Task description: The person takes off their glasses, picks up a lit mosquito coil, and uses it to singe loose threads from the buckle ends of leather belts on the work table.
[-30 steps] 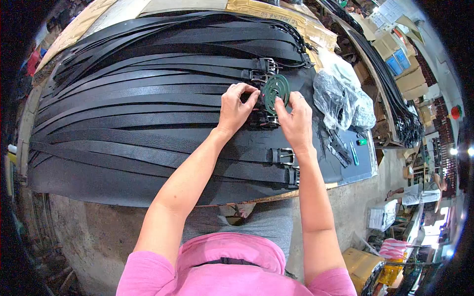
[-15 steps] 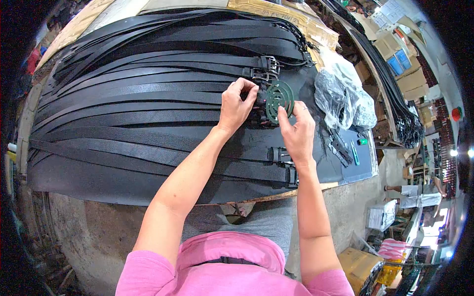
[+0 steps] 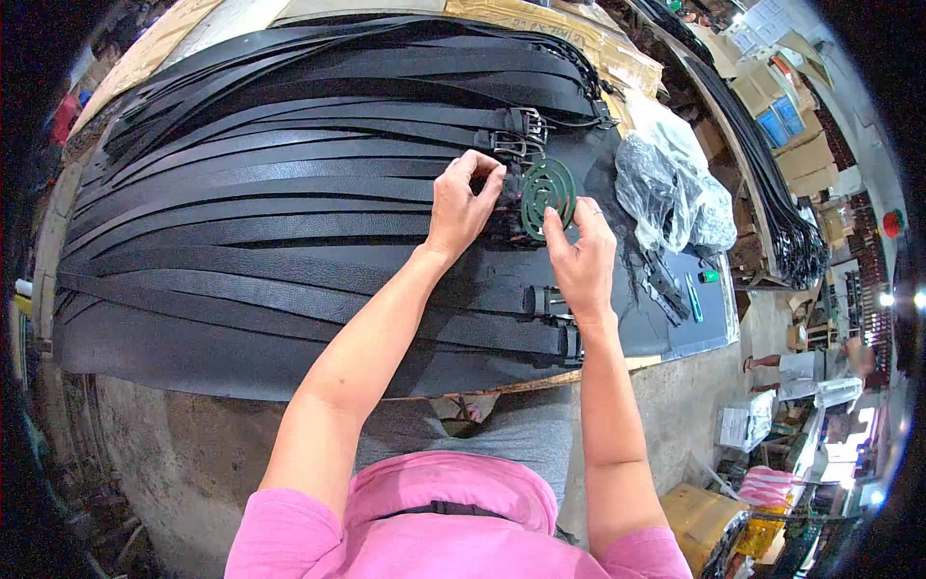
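A dark green mosquito coil (image 3: 548,188) hangs over the belt buckles, gripped near its lower right edge between the thumb and fingers of my right hand (image 3: 581,241). Just left of the coil, my left hand (image 3: 467,198) is closed in a pinch, thumb against fingertips. Whatever is in that pinch is hidden or too small to name. Beneath both hands lie many black leather belts (image 3: 318,232), spread side by side with their buckles to the right. Metal buckles (image 3: 521,137) show above the coil; others behind the coil are partly covered.
Clear plastic bags (image 3: 670,183) sit right of my right hand. A teal pen-like tool (image 3: 694,297), a small green object (image 3: 709,277) and black scraps lie near the table's right corner. More belts (image 3: 762,183) hang on another bench. A person (image 3: 805,372) stands in the aisle.
The mosquito coil has turned slightly, while both my hands stay almost in place. The person in the aisle has shifted a little.
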Available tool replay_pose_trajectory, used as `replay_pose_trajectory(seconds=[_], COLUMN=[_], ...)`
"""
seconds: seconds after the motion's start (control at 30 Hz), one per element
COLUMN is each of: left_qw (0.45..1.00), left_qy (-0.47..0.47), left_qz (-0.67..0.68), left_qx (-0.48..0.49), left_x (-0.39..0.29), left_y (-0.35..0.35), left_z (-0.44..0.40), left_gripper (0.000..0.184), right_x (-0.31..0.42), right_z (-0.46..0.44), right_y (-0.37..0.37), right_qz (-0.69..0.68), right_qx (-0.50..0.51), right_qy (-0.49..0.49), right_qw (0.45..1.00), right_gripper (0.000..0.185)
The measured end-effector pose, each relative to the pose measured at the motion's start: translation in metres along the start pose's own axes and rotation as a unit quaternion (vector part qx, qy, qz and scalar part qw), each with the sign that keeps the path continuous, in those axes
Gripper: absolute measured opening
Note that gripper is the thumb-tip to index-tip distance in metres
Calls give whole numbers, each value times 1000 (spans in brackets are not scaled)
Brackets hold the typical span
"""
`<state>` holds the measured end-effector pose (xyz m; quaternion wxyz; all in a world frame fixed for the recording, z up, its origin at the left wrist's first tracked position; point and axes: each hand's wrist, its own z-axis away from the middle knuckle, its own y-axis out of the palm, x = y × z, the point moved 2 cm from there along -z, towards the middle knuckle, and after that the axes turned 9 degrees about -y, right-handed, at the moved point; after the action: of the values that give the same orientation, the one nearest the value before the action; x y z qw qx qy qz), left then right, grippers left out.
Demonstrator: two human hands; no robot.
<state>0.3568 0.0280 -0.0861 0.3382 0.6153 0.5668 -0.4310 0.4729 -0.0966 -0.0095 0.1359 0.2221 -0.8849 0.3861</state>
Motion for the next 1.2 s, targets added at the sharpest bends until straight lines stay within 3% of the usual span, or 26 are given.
replay_pose_trajectory(seconds=[0.4, 0.53, 0.6, 0.7, 0.73, 0.87, 0.97, 1.0, 1.13, 1.2], left_qw=[1000, 999, 994, 990, 980, 985, 981, 980, 999, 998], left_qy=[1, -39, -75, -104, -144, -49, 98, 101, -21, -37], left_qz=[17, 25, 69, 30, 35, -47, -160, -169, -19, -42], left_qx=[0, 19, 44, 94, 133, 157, 50, 22, 14, 25], left_x=[-2, -3, 4, 12, 7, -10, -12, -8, 1, 1], left_y=[0, -5, -12, -30, -37, -34, -17, -13, -18, -24], left_z=[-1, -4, -13, -22, -23, -19, -11, -9, -11, -13], left_gripper=[14, 16, 21, 35, 49, 62, 37, 24, 17, 17], right_x=[1, 5, 7, 4, 2, 4, 8, 10, 14, 9], right_z=[0, 0, -2, -5, -5, -10, -14, -15, -20, -19], right_y=[0, -3, -9, -15, -15, -14, -11, -9, 0, 11], right_qz=[-4, 10, 6, 6, 5, -6, -2, 1, 7, -2], right_qx=[0, -18, -37, -56, -59, -61, -61, -60, -61, -50], right_qy=[1, 0, 10, 26, 27, 33, 29, 28, 31, 44], right_qw=[1000, 1000, 999, 998, 998, 998, 998, 998, 998, 998], right_gripper=[11, 10, 10, 11, 11, 10, 10, 10, 11, 12])
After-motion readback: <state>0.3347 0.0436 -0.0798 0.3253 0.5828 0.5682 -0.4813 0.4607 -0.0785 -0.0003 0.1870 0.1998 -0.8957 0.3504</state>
